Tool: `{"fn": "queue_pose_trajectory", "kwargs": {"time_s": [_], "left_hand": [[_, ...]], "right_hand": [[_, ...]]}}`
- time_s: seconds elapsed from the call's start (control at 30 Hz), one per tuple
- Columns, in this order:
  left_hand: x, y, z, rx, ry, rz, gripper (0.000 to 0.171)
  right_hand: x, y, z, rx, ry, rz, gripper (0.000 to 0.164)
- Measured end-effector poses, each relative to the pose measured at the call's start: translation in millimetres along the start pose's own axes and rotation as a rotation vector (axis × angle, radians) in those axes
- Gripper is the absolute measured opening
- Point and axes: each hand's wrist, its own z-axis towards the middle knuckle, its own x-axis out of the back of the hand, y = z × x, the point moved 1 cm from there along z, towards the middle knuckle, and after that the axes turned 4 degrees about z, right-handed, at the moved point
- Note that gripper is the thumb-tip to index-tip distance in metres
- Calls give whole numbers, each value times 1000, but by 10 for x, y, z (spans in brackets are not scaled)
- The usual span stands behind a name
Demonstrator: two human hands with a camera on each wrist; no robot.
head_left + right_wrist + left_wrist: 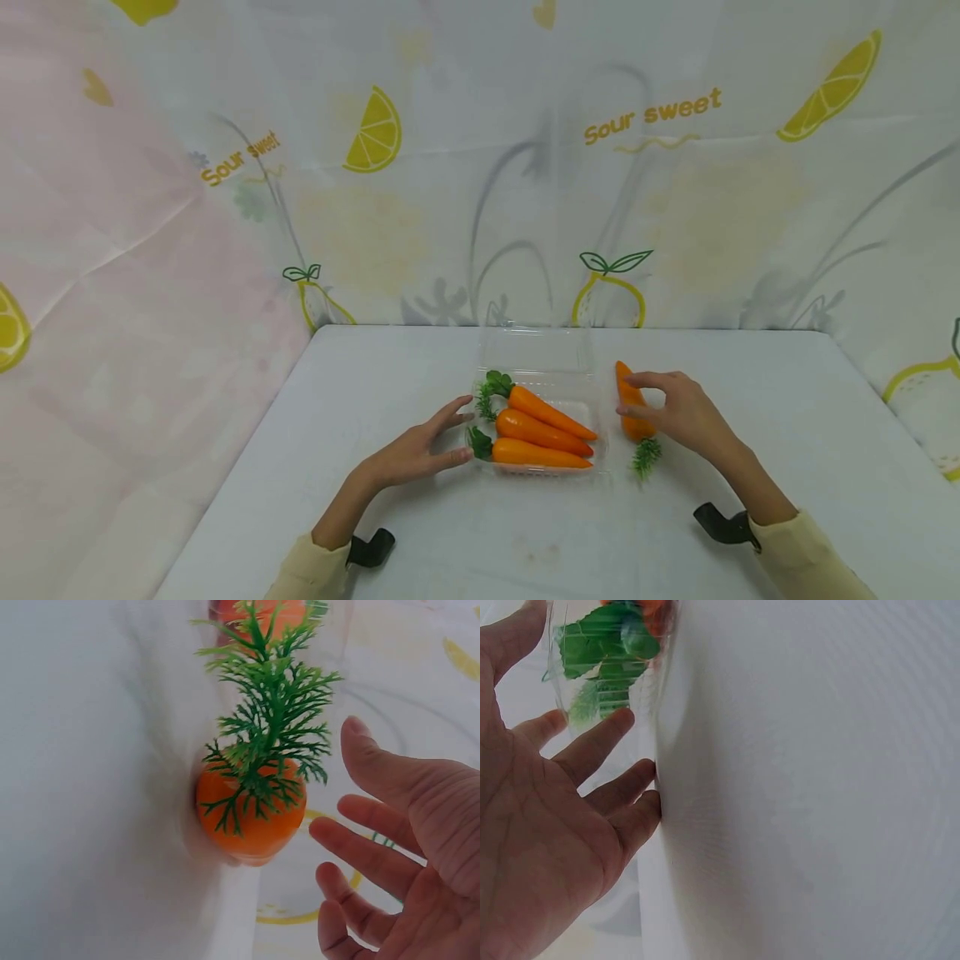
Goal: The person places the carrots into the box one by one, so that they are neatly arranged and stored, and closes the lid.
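Three orange toy carrots [546, 412] with green leafy tops lie side by side in a clear plastic clamshell box [536, 350], its lid folded back. At the box's left side is my left hand [416, 450], thumb and fingers spread and the fingertips right at the wall by the leaves. A fourth carrot [628, 392] lies on the table right of the box, its feathery green top [270, 712] toward me. Over this carrot hovers my right hand [686, 412], thumb and fingers parted; the right wrist view shows a gap between the fingers and the carrot.
The white table [360, 375] ends at a back edge just behind the box lid. A curtain [480, 167] printed with lemons hangs behind it and along the left. Black straps with camera mounts [372, 548] sit on both wrists near the cream sleeves.
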Motion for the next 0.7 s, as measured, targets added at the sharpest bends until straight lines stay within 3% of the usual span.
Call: {"fn": "queue_pose_trajectory", "kwargs": {"time_s": [0.27,0.5,0.7], "left_hand": [[-7,-13,-7,4,4,-2,79],[-10,-15,0,2,1,2,79],[-16,-29,3,-1,0,-4,79]], "right_hand": [[-49,51,-16,-48,-52,-42,55],[-53,85,-30,-11,-42,-78,49],[-60,96,-55,-37,-21,-123,50]]}}
